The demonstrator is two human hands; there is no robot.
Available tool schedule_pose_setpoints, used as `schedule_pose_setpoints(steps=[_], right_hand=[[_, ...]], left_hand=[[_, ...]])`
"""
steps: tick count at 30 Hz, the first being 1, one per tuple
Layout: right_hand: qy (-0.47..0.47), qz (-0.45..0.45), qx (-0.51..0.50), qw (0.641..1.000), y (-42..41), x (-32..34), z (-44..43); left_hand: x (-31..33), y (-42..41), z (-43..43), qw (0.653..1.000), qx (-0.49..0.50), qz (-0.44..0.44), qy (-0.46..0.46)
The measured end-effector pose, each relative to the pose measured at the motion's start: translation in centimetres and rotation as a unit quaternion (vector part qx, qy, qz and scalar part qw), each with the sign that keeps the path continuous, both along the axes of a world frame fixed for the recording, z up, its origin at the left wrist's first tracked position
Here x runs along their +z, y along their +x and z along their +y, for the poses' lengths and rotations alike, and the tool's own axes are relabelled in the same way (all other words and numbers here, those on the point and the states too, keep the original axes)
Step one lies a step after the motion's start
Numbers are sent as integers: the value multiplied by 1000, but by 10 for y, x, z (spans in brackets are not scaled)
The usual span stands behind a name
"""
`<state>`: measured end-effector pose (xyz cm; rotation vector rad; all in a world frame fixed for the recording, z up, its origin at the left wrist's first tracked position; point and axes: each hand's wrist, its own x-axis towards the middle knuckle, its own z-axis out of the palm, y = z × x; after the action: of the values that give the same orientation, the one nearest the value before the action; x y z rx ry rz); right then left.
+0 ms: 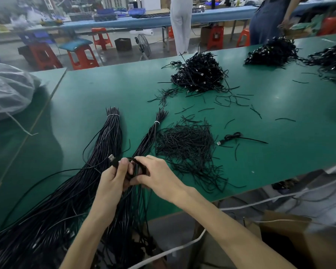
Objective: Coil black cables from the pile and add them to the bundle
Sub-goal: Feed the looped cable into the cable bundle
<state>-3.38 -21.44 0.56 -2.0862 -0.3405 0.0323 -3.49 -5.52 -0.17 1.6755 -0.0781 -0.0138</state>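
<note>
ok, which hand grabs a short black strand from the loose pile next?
Right, probably. The right hand sits nearest the loose pile of short black strands, on its side; the left hand pinches the black cable coil by its USB plug end.

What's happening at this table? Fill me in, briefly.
A person is coiling a black cable over the green table. The left hand pinches it just below its USB plug, while the right hand grips the small loops already formed. The cable's loose length trails left over a pile of long black cables. A heap of coiled cables sits farther back, and loose short ties lie right of the hands.
</note>
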Motion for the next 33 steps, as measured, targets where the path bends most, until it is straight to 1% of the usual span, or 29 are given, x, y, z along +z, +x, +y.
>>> schedule_pose_setpoints(steps=[3, 6, 9, 11, 14, 17, 19, 20, 21, 22, 24, 25, 26, 28, 29, 30, 33], right_hand=[[2, 26, -4, 1000, 0, -4, -4], [-16, 31, -1, 999, -3, -6, -5], [-41, 24, 8, 999, -4, -6, -8], [-84, 18, 18, 996, -5, -7, -9], [-167, -27, 20, 985, -7, -9, -10], [-241, -72, 40, 967, -8, -12, -13], [-266, -95, 51, 958, -9, -13, -16], [-277, -107, 53, 954, -9, -14, -19], [-290, -119, 55, 948, -9, -14, -21], [-304, -128, 58, 942, -10, -15, -23], [-325, -140, 68, 933, -11, -16, -24], [-329, -147, 70, 930, -12, -17, -24], [-330, -156, 68, 929, -12, -17, -24], [-328, -173, 62, 927, -12, -17, -23], [-327, -179, 59, 926, -11, -17, -24], [-326, -183, 56, 926, -11, -16, -25], [-328, -197, 44, 923, -8, -16, -28]], left_hand=[[-1, 1, 8, 999, -39, 29, -20], [-2, 3, 18, 995, -59, 52, -54], [-2, 5, 23, 994, -72, 69, -48], [-3, 6, 25, 994, -64, 80, -47], [-3, 7, 25, 992, -45, 106, -44], [-3, 10, 22, 993, -58, 105, 4], [-1, 13, 19, 990, -88, 87, 63], [0, 15, 18, 985, -110, 72, 111], [2, 17, 18, 973, -137, 47, 181], [4, 19, 17, 950, -171, 16, 263], [7, 19, 12, 883, -236, -22, 406], [9, 19, 7, 853, -255, -22, 454], [10, 19, 3, 832, -261, -21, 490], [11, 18, -5, 798, -258, -43, 542], [11, 18, -7, 787, -257, -61, 557], [10, 19, -8, 782, -256, -72, 563], [8, 22, -9, 784, -241, -90, 565]])
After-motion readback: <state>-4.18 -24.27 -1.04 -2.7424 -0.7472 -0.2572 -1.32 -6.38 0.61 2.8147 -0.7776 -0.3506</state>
